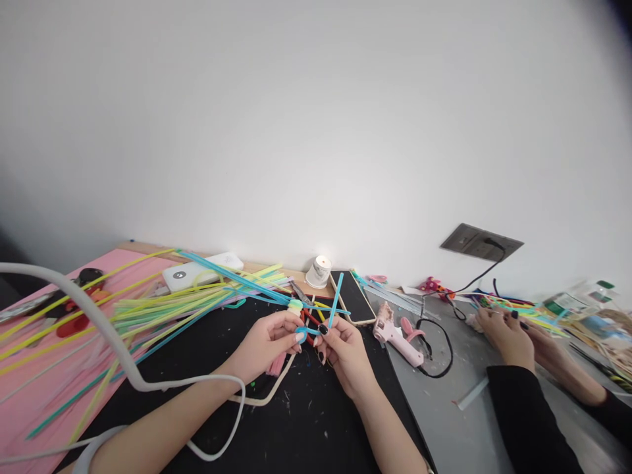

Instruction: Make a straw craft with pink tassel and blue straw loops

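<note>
Between my two hands is a blue pipe cleaner (pixel 336 296), its free end sticking up past my right fingers. My left hand (pixel 269 342) pinches the curled, looped part of it between thumb and fingertips. Close by on the right, my right hand (pixel 345 349) grips the same stem, thumb against forefinger. Just behind my fingers lie pliers (pixel 300 293) with red handles, partly hidden. A small pale green and yellow piece (pixel 295 306) shows above my left fingertips; I cannot tell whether it is joined to the stem.
Yellow, green and blue pipe cleaners (pixel 197 296) spread leftward over pink paper (pixel 34 388). A white cable (pixel 118 336) crosses my left forearm. Behind stand a paper cup (pixel 318 272) and a phone (pixel 353 296). Rightward lies a pink glue gun (pixel 402 342); beyond it, another person's hands (pixel 513 336) work.
</note>
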The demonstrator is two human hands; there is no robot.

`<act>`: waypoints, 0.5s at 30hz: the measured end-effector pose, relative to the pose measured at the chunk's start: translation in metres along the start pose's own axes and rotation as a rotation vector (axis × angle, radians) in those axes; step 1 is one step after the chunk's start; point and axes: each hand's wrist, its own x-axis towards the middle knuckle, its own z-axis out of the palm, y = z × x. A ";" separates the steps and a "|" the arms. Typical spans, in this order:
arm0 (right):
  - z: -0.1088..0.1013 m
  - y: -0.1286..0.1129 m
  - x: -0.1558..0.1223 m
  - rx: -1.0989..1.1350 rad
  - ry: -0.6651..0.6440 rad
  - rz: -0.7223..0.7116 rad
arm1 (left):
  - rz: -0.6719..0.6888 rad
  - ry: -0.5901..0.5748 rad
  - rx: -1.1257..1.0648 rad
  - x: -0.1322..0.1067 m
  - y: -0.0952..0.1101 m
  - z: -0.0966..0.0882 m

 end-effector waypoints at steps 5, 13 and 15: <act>-0.001 0.001 0.000 0.057 -0.028 0.015 | -0.013 -0.001 -0.015 -0.001 0.001 0.000; -0.001 0.001 0.000 0.082 -0.059 0.019 | -0.032 0.049 -0.041 -0.001 0.003 0.001; -0.001 0.001 0.001 0.084 -0.068 0.021 | -0.036 0.055 -0.041 -0.001 0.004 0.001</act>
